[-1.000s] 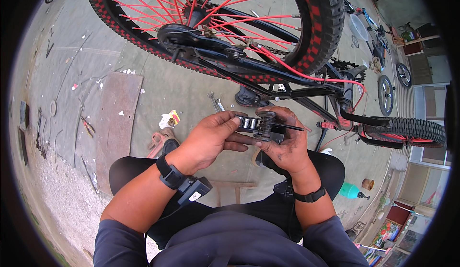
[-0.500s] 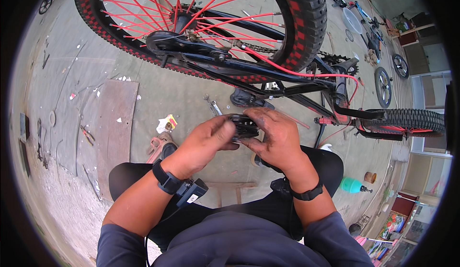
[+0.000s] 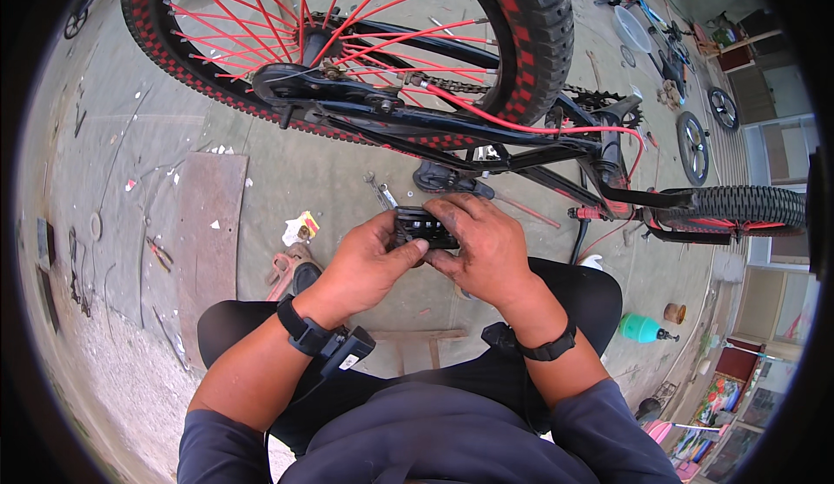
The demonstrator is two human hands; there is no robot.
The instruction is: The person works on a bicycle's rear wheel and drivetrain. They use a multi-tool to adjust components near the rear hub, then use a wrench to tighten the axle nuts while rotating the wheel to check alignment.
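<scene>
Currently, a small black part (image 3: 422,224) with shiny metal pieces sits at twelve o'clock, straight ahead of the person, above the grey floor (image 3: 295,175). The left hand (image 3: 365,256) clamps its nine o'clock end between thumb and fingers; the right hand (image 3: 483,245) has its fingers clamped on the three o'clock end. From the part, a red-spoked wheel (image 3: 315,47) stands at eleven, wrenches (image 3: 387,196) lie near at ten, pliers (image 3: 160,256) well apart at nine, a teal bottle (image 3: 639,328) at four.
</scene>
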